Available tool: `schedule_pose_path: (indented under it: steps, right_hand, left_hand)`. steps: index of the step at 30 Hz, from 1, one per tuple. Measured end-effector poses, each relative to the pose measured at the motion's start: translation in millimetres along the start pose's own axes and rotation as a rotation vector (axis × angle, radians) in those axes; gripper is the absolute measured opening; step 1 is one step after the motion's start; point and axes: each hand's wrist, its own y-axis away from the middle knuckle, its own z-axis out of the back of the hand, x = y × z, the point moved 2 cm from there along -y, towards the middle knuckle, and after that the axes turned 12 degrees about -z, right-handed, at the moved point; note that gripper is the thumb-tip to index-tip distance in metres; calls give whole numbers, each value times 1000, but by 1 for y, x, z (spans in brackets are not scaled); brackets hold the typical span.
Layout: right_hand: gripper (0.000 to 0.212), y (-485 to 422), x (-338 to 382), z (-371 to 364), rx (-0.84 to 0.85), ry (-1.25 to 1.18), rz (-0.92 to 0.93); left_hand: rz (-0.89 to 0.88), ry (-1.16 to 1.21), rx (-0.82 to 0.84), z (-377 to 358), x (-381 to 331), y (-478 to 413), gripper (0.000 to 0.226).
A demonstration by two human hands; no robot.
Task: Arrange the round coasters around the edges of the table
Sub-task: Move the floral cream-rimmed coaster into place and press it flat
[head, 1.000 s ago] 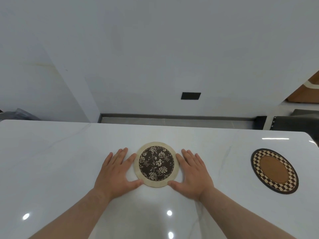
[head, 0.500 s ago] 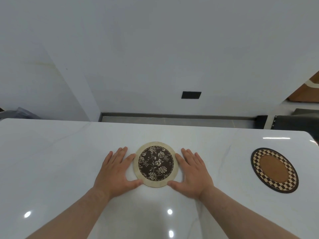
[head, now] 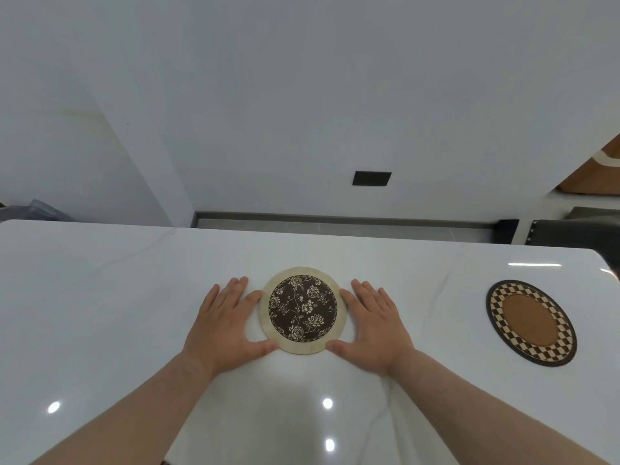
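Observation:
A round coaster with a dark brown floral centre and a pale wooden rim (head: 302,310) lies flat on the white marble table (head: 100,297), near its far edge. My left hand (head: 225,325) rests flat on the table at the coaster's left side, thumb and index finger touching its rim. My right hand (head: 375,325) lies flat on the right side the same way. A second round coaster with a checkered border and brown centre (head: 530,322) lies near the table's right edge.
The table's far edge runs across the view, with a grey floor strip and white wall behind it. A dark chair (head: 577,233) stands past the far right corner. A grey object (head: 37,211) shows beyond the far left edge.
Both hands and the floral coaster sit almost where they were; the view has shifted only slightly.

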Motion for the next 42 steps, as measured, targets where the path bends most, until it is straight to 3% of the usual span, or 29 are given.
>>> schedule_pose_path:
  steps: [7,11,13,21,31,42]
  right_hand:
    - [102,-9,5,11,127,-18,-45]
    - [72,-10,11,33,158,-79,-66]
    - [64,-4,14,44,139,-120,-78]
    - [48,23,30,86,80,-112,-23]
    - [42,53,51,113,44,-163,-11]
    - [45,117,56,128,44,-69,36]
  left_hand:
    - [-2,37,150,8,1,-7,100]
    - [8,66,240,30,1,-13,71]
    - [31,121,238,42,0,-11,58]
    - [37,196,181,90,-12,8,44]
    - [24,222,91,121,-31,37,37]
    - [16,137,82,145,-56,100,44]
